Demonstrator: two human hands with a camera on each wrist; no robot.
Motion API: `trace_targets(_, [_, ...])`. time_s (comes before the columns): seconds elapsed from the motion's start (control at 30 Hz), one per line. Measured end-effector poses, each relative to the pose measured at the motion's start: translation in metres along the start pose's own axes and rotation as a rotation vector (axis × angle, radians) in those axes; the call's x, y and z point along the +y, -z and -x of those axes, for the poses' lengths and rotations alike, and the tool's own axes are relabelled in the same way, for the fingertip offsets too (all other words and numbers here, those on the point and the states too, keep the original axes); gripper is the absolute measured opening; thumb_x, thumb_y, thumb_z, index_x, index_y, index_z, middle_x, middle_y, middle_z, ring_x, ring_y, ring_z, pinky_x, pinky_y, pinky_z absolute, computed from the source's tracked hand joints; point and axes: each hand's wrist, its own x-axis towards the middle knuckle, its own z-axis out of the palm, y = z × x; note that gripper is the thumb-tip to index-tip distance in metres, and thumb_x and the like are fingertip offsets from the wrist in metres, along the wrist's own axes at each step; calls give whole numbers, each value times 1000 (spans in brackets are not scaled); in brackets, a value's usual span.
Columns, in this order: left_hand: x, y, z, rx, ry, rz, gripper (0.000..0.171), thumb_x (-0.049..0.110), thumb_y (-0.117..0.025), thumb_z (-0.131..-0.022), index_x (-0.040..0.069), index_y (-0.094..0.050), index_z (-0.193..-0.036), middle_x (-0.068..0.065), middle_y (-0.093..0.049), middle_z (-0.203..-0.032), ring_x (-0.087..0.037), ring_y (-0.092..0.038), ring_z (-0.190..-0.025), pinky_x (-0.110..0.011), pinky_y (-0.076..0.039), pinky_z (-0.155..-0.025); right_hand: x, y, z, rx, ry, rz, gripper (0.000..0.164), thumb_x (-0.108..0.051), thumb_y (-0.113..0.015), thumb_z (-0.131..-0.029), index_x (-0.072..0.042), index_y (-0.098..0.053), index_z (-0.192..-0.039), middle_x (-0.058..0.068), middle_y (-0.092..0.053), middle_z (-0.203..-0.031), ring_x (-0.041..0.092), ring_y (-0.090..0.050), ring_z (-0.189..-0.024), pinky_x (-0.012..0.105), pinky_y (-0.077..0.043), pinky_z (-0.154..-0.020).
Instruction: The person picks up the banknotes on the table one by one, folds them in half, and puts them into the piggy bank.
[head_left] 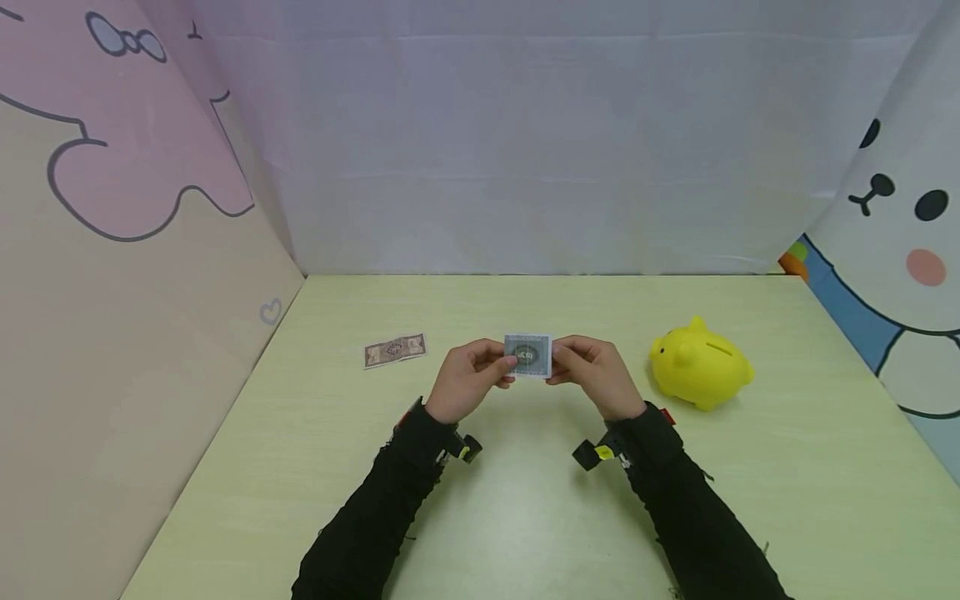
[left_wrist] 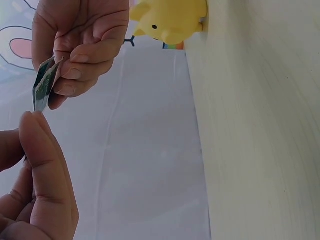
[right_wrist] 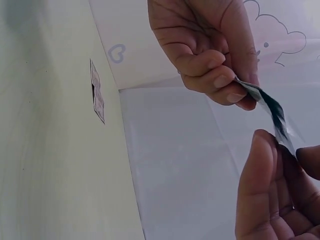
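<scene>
A folded blue-green banknote [head_left: 528, 357] is held up between both hands above the table. My left hand [head_left: 470, 379] pinches its left edge, thumb on the near face and fingers behind. On the opposite edge, my right hand [head_left: 596, 375] pinches it the same way. Seen edge-on in the left wrist view, the banknote [left_wrist: 44, 85] shows layers standing slightly apart; in the right wrist view, the banknote [right_wrist: 272, 110] bends between the two hands. A brownish banknote [head_left: 394, 351] with creases lies on the table, left of my left hand.
A yellow piggy bank [head_left: 699, 364] with a slot on its back stands on the table to the right of my right hand. The pale table [head_left: 480, 533] meets a white cloth backdrop [head_left: 480, 158] at its far edge. Cartoon-printed panels [head_left: 150, 275] flank both sides.
</scene>
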Motion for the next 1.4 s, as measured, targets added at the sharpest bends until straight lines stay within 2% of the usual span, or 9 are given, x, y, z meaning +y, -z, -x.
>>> trace_targets(0.07, [0, 0, 0, 5, 0, 6, 20, 5, -61, -96, -8, -65, -111, -25, -68, -104, -43, -67, -86, -24, -59, -70, 0, 0, 0, 2, -1, -10, 33, -15, -54, -102, 12, -60, -119, 5, -69, -96, 13, -67, -78, 25, -60, -75])
trace_targets(0.23, [0, 0, -1, 14, 10, 6, 20, 5, -61, -96, -8, -65, -110, -27, -68, -104, -36, -68, -82, -31, -61, -72, -2, 0, 1, 4, -1, -29, 35, -17, -55, -101, 12, -60, -119, 1, -68, -92, 13, -67, -76, 25, -60, -74])
trace_targets(0.37, [1, 1, 0, 15, 19, 9, 19, 4, -60, -96, -9, -64, -110, -28, -67, -104, -28, -69, -79, -46, -60, -77, -2, 0, 1, 5, 5, -36, 35, -18, -55, -102, 12, -60, -118, 0, -68, -89, 13, -67, -76, 26, -61, -74])
trace_targets(0.47, [3, 1, 1, 16, 24, 9, 19, 4, -60, -96, -9, -64, -110, -28, -67, -104, -14, -67, -74, -52, -58, -80, -1, 1, 1, 4, 7, -44, 36, -19, -54, -102, 12, -60, -118, -1, -67, -87, 13, -66, -75, 26, -61, -74])
trace_targets(0.53, [3, 1, 1, 18, 22, 6, 19, 4, -60, -96, -9, -64, -110, -28, -67, -104, -18, -68, -75, -53, -58, -80, -1, 1, 1, 4, 8, -51, 37, -20, -53, -102, 12, -60, -118, -1, -67, -87, 13, -66, -75, 26, -61, -74])
trace_targets(0.7, [3, 0, 1, 29, 18, 2, 19, 4, -61, -96, -8, -65, -109, -27, -68, -102, -41, -67, -84, -53, -58, -79, -1, 0, 2, 0, 20, -45, 36, -19, -58, -100, 11, -60, -119, -2, -69, -90, 13, -67, -76, 27, -61, -74])
trace_targets(1.07, [2, 0, 1, 30, 14, -32, 18, 6, -61, -96, -6, -66, -109, -25, -69, -101, -26, -68, -76, -38, -61, -73, -1, -3, 2, -33, 33, 1, 31, -14, -64, -95, 9, -63, -115, 5, -71, -103, 14, -69, -80, 33, -61, -77])
trace_targets(1.27, [2, 0, 2, 18, 11, -36, 19, 6, -60, -97, -7, -65, -110, -32, -66, -104, -32, -67, -79, -47, -59, -77, 1, -3, 2, -27, 40, 19, 29, -14, -64, -95, 10, -64, -112, 6, -71, -102, 12, -68, -78, 28, -61, -74])
trace_targets(1.4, [2, 0, 2, 19, 17, -45, 19, 6, -61, -97, -6, -66, -109, -31, -67, -103, -35, -67, -80, -34, -60, -72, 1, -4, 2, -19, 36, 24, 28, -13, -64, -95, 10, -64, -110, 6, -71, -101, 12, -68, -76, 26, -61, -72])
